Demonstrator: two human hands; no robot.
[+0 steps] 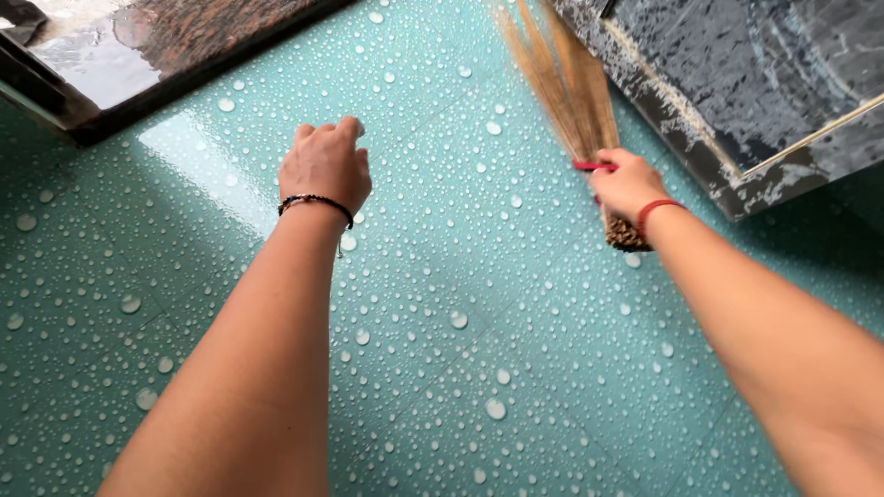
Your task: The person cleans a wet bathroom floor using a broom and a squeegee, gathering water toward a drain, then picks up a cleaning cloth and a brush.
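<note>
Right hand (pixel 628 184) grips broom (pixel 566 87) beside dark ledge (pixel 709 166)

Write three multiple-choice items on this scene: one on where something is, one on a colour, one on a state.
1. Where do the bristles of the broom point?
A. Toward the dark stone slab at upper right
B. Toward the person's feet
C. Into a bucket

2. What colour is the floor?
A. Red
B. Teal green
C. White

3. How is the left hand?
A. Gripping a cloth
B. Flat on the floor
C. Loosely closed, holding nothing visible

Answers: 1 A, the bristles fan out beside the dark stone slab from the right hand. 2 B, the floor is teal and covered in water droplets. 3 C, the fingers are curled and no object shows in them.
</note>
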